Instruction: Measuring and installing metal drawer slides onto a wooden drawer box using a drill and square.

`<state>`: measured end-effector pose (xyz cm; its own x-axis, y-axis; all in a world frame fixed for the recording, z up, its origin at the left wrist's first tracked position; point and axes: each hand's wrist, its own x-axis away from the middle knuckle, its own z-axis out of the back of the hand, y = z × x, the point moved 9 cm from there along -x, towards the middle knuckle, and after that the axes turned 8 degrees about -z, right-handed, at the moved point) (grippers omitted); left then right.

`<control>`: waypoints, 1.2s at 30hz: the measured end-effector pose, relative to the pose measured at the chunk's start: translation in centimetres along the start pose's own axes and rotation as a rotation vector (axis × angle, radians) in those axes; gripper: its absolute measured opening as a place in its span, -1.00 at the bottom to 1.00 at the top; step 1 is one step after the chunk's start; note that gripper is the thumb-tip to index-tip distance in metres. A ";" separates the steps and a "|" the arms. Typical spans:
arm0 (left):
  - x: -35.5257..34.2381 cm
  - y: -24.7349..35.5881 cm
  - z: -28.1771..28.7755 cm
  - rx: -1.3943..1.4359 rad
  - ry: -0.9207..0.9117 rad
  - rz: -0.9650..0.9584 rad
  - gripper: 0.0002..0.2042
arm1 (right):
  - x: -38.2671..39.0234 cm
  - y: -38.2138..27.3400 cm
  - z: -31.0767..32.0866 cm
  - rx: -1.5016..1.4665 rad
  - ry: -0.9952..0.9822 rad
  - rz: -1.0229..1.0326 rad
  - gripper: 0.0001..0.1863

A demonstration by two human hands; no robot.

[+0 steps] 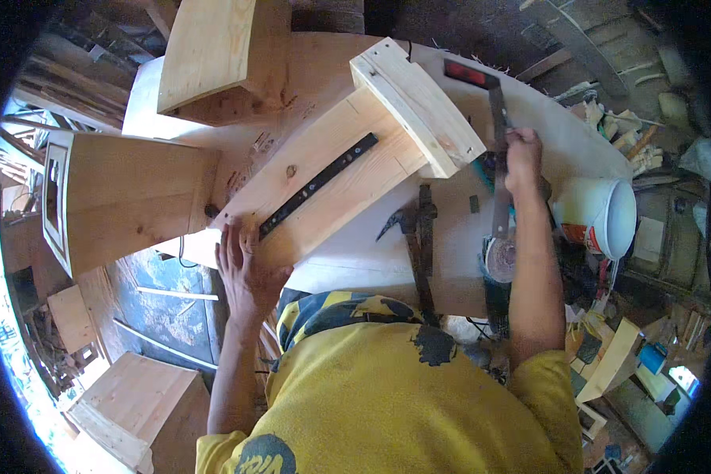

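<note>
My left hand (245,261) lies with spread fingers on the lower-left end of a pale wooden board (340,209), which has a wooden crosspiece (419,103) at its upper-right end and a black metal rail (312,186) along its face. My right hand (523,158) is closed round the long blade of a metal square (470,73) with a red insert in its stock, held to the right of the crosspiece. A claw hammer (403,225) lies below the board beside a second dark tool (425,261).
Wooden boxes (126,197) stand on the pale worktop (347,261) at left and upper left. A white bucket (608,213) and a round pinkish container (500,261) sit at right. Offcuts (632,142) pile beyond the worktop's edge; another box (134,403) is at lower left.
</note>
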<state>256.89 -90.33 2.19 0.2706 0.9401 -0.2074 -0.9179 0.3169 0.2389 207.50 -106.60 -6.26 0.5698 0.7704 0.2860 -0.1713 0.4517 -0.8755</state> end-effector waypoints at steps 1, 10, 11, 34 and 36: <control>0.9 -0.1 -0.5 0.059 -0.017 0.039 -0.08 | -0.4 1.5 -0.5 0.031 0.047 -0.057 -0.88; 1.9 -0.3 -1.1 0.152 0.014 0.070 -0.06 | 0.7 5.9 -5.3 0.151 -0.083 -0.167 -0.67; 1.8 -0.2 -1.1 0.183 0.024 0.043 -0.06 | 0.8 5.3 -5.4 0.431 -0.082 -0.067 -0.61; 2.6 0.0 -0.6 0.104 0.009 -0.048 -0.10 | 23.3 14.0 2.7 0.864 0.170 0.161 -0.78; 3.0 0.0 -0.6 0.090 0.007 -0.017 -0.11 | 25.2 11.2 3.0 0.849 0.114 0.231 -0.76</control>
<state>257.50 -87.57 1.04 0.2838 0.9336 -0.2190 -0.8834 0.3433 0.3190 217.53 -80.76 -7.70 0.5158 0.8547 0.0580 -0.8047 0.5067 -0.3093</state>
